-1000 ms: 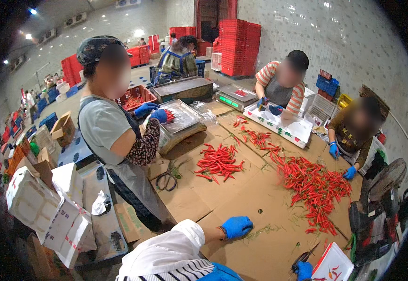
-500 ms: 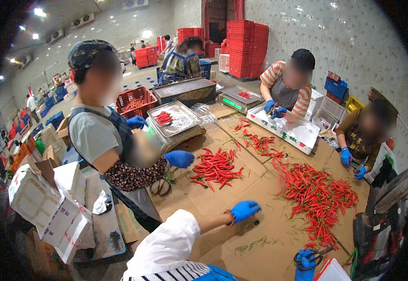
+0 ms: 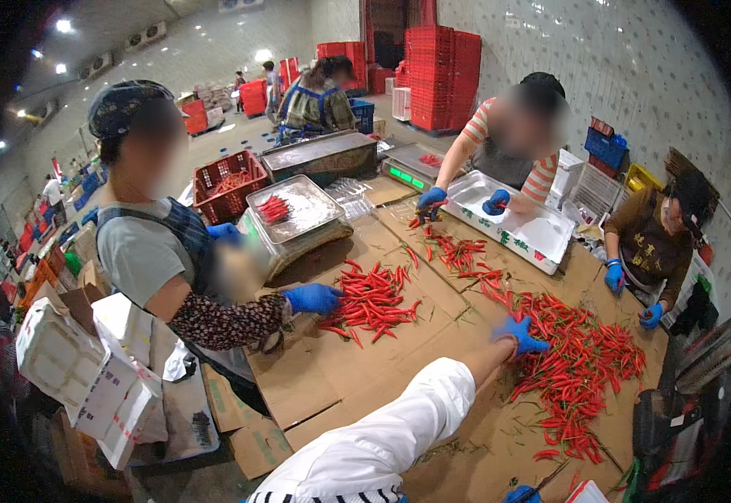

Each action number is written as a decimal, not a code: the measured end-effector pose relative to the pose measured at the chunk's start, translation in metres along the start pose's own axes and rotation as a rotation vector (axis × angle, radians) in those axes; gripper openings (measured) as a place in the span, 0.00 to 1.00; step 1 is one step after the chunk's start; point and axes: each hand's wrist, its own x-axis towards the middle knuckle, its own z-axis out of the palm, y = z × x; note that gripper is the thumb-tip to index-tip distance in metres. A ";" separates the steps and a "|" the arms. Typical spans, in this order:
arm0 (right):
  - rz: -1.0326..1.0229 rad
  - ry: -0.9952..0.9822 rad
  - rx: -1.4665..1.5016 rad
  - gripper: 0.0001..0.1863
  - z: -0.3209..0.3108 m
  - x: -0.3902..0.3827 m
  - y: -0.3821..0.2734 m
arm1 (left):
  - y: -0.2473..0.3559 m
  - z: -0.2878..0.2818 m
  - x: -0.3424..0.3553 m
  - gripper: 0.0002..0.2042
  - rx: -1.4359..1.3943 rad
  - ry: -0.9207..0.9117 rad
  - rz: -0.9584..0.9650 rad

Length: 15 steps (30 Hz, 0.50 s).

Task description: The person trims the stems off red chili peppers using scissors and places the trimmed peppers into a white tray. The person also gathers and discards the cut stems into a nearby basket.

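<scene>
Chillies (image 3: 575,369), red and thin, lie in a broad heap on the cardboard-covered table (image 3: 340,377), right of a smaller pile (image 3: 371,300) that a co-worker's blue-gloved hand (image 3: 313,298) touches. My left hand (image 3: 518,335), blue-gloved at the end of a white sleeve, rests on the heap's near left edge, fingers curled among the chillies; whether they grip any I cannot tell. My right hand (image 3: 521,495) barely shows at the lower edge.
</scene>
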 end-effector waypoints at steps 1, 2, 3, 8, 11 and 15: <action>-0.084 0.032 -0.165 0.16 -0.002 0.005 0.013 | 0.014 -0.003 -0.016 0.58 0.165 -0.024 -0.053; -0.186 0.045 -0.288 0.16 -0.001 0.005 0.011 | 0.020 -0.008 -0.030 0.58 0.206 -0.031 -0.033; -0.171 0.053 -0.259 0.14 -0.001 0.004 0.014 | 0.022 -0.015 -0.044 0.58 0.250 -0.039 -0.007; -0.119 0.053 -0.104 0.06 -0.004 0.006 0.036 | 0.004 0.011 -0.038 0.60 0.287 -0.050 0.220; -0.448 0.038 -0.553 0.08 -0.022 0.021 0.069 | 0.015 0.012 -0.041 0.61 0.335 -0.068 0.161; -0.408 0.195 -0.475 0.12 -0.008 0.010 0.054 | 0.035 0.024 -0.029 0.60 0.298 -0.004 0.077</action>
